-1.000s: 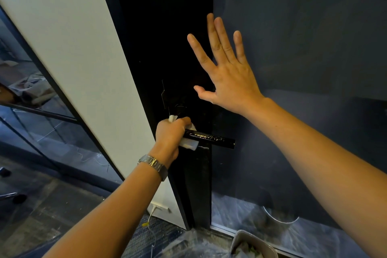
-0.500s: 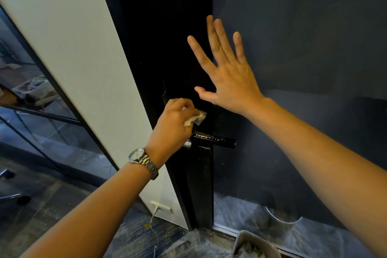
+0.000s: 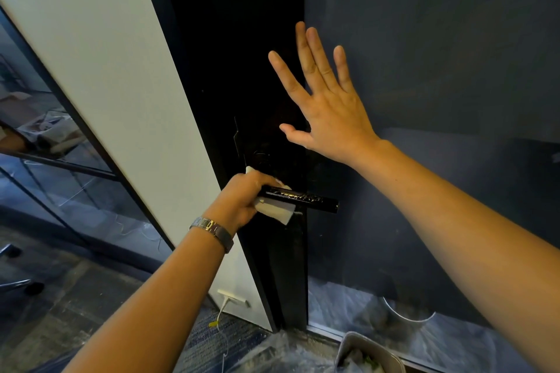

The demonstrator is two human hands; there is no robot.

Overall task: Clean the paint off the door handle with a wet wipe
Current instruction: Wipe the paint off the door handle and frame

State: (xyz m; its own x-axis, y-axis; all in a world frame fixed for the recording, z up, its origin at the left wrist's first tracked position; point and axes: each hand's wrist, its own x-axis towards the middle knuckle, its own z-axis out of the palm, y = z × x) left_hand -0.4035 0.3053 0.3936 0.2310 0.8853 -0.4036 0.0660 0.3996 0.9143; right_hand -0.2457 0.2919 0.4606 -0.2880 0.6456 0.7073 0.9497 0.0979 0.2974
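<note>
Now we are counting one door handle (image 3: 303, 198), one wet wipe (image 3: 278, 211) and two hands. Our left hand (image 3: 242, 200) is gripping the wipe, fingers curling round it at the handle's inner end on the black door (image 3: 242, 39). The handle is lying nearly level, its free end pointing right and slightly down. Our right hand (image 3: 330, 118) is pressing flat just above, fingers spread wide.

An office: glass partition (image 3: 45, 166), chair base (image 3: 21, 283), plastic floor sheeting (image 3: 348, 303).
</note>
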